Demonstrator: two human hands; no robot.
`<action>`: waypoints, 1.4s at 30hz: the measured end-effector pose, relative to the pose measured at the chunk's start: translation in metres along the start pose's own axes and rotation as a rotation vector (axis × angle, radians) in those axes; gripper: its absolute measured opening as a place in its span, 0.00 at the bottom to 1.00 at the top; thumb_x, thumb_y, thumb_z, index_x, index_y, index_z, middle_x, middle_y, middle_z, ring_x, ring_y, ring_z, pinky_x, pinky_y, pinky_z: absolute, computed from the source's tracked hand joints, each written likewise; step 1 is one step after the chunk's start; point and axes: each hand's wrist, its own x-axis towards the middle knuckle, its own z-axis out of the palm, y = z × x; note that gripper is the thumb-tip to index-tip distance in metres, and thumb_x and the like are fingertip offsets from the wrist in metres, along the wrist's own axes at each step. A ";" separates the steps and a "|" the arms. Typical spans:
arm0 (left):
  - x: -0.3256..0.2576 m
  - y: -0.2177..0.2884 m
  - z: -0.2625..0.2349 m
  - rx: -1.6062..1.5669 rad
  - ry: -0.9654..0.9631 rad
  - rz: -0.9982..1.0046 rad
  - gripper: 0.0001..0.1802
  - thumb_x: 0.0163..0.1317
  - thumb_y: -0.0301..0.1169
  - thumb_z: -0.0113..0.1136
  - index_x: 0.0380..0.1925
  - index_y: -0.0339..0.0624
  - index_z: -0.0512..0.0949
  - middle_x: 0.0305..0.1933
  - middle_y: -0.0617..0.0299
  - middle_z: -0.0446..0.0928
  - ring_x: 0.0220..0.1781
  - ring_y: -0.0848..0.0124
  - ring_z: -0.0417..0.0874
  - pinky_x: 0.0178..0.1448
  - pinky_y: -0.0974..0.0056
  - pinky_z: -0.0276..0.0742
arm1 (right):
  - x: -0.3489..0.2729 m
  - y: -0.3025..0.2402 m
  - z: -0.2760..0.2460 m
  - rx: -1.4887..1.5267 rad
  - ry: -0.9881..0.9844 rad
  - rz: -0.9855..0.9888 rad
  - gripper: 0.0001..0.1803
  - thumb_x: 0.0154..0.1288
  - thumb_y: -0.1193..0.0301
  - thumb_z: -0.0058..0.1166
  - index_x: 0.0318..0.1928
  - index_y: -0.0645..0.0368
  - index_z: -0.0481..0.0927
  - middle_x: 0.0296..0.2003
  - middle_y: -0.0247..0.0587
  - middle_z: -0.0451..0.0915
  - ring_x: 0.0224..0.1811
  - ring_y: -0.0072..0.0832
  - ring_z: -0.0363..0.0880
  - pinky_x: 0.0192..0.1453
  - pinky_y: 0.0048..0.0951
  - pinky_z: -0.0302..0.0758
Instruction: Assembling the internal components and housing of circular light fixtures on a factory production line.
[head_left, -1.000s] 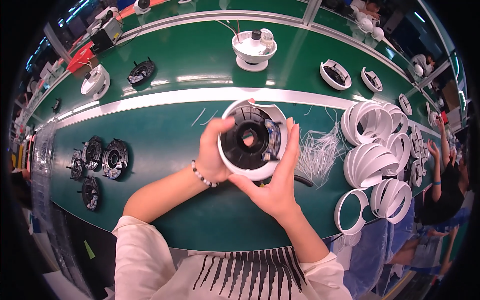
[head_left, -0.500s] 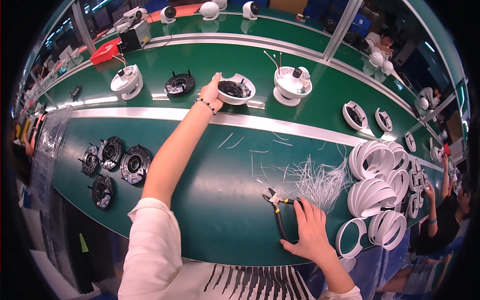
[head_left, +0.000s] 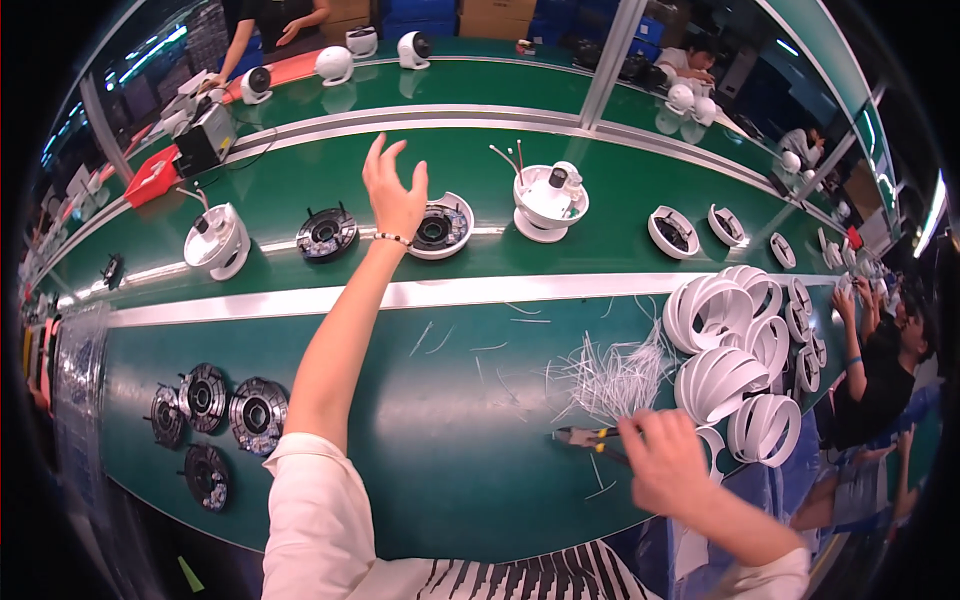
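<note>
My left hand point(head_left: 398, 195) is raised over the far green surface, fingers spread, holding nothing. Just beyond its wrist, a white round shell point(head_left: 463, 222) rests there with a black ring-shaped part point(head_left: 432, 232) inside; the wrist hides some of it. In my right hand point(head_left: 668, 462), above the near table, are side cutters point(head_left: 582, 437) with black and yellow handles, jaws pointing left and nearly together. Thin white plastic strips point(head_left: 612, 375) lie in a heap just past the cutters. White rings point(head_left: 720, 385) are piled close to the right hand.
Several black round parts point(head_left: 258, 415) lie on the near table at left. On the far surface stand a white camera-like body point(head_left: 550, 203), another point(head_left: 217, 242) and a black round part point(head_left: 327, 233). A metal rail point(head_left: 500, 290) divides the surfaces. A co-worker point(head_left: 880, 370) sits at right.
My left hand has let go of the white shell, which now sits on the far surface. My right hand has closed around the side cutters and lifted them; their handles have come together.
</note>
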 end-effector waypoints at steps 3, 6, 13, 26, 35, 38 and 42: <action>0.018 0.030 0.004 -0.327 -0.270 0.216 0.11 0.46 0.22 0.53 0.33 0.43 0.73 0.45 0.57 0.70 0.48 0.59 0.71 0.49 0.61 0.69 | 0.011 0.035 -0.041 -0.304 0.140 -0.132 0.23 0.42 0.73 0.48 0.43 0.67 0.70 0.36 0.45 0.68 0.36 0.35 0.67 0.41 0.36 0.65; 0.001 0.053 0.025 -0.338 -0.558 0.449 0.11 0.41 0.20 0.56 0.29 0.43 0.73 0.39 0.61 0.70 0.42 0.64 0.73 0.43 0.63 0.73 | 0.065 0.080 -0.062 -0.584 0.347 -0.198 0.21 0.43 0.73 0.47 0.42 0.67 0.70 0.34 0.45 0.69 0.35 0.35 0.67 0.38 0.33 0.66; -0.008 0.052 0.081 -0.372 -0.838 0.407 0.07 0.42 0.24 0.61 0.25 0.38 0.76 0.33 0.59 0.73 0.36 0.62 0.75 0.41 0.63 0.73 | 0.196 0.145 -0.048 -0.531 0.333 -0.002 0.22 0.31 0.76 0.56 0.36 0.60 0.71 0.31 0.39 0.67 0.38 0.33 0.65 0.42 0.29 0.62; 0.022 0.077 0.126 0.053 -0.947 0.566 0.03 0.50 0.26 0.53 0.24 0.40 0.72 0.27 0.55 0.75 0.32 0.57 0.76 0.34 0.58 0.73 | 0.237 0.157 0.003 -0.334 0.252 0.226 0.21 0.32 0.70 0.61 0.33 0.58 0.71 0.31 0.40 0.68 0.37 0.33 0.66 0.39 0.29 0.63; 0.017 0.094 0.144 0.078 -0.949 0.540 0.03 0.51 0.27 0.51 0.25 0.40 0.70 0.25 0.55 0.75 0.31 0.58 0.77 0.32 0.58 0.72 | 0.243 0.152 0.018 -0.298 0.080 0.465 0.21 0.37 0.68 0.59 0.37 0.57 0.74 0.35 0.38 0.71 0.40 0.31 0.68 0.43 0.29 0.64; 0.014 0.099 0.147 0.042 -0.943 0.528 0.03 0.50 0.27 0.51 0.25 0.40 0.71 0.24 0.54 0.75 0.31 0.57 0.77 0.32 0.57 0.72 | 0.242 0.157 0.026 -0.262 0.122 0.483 0.18 0.37 0.69 0.58 0.35 0.58 0.75 0.33 0.39 0.73 0.38 0.32 0.71 0.41 0.29 0.67; 0.016 0.108 0.147 0.094 -0.977 0.488 0.02 0.50 0.26 0.51 0.24 0.40 0.71 0.25 0.55 0.75 0.31 0.57 0.77 0.33 0.57 0.73 | 0.240 0.166 0.030 -0.135 0.085 0.455 0.10 0.37 0.71 0.58 0.26 0.57 0.78 0.27 0.40 0.76 0.33 0.33 0.77 0.34 0.29 0.74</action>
